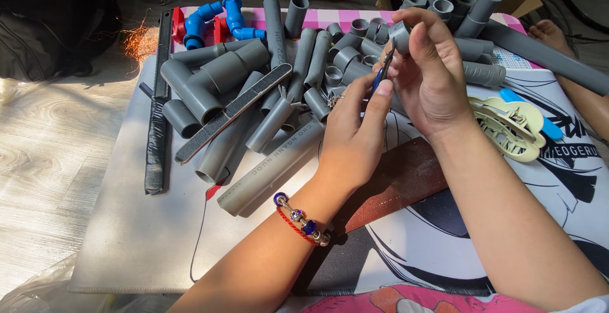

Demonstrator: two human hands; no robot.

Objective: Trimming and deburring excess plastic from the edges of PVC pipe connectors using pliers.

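Observation:
My right hand holds a small grey pipe fitting up above the mat, pinched between thumb and fingers. My left hand, with a beaded bracelet and red cord at the wrist, grips a small blue-handled tool whose thin dark tip reaches up to the fitting. Both hands meet over the middle of the pile of grey pipes.
Grey pipe pieces and couplings cover the printed mat. A long sanding file lies across them, blue elbow fittings sit at the back, a cream hair clip to the right. Another person's feet show at the top and right.

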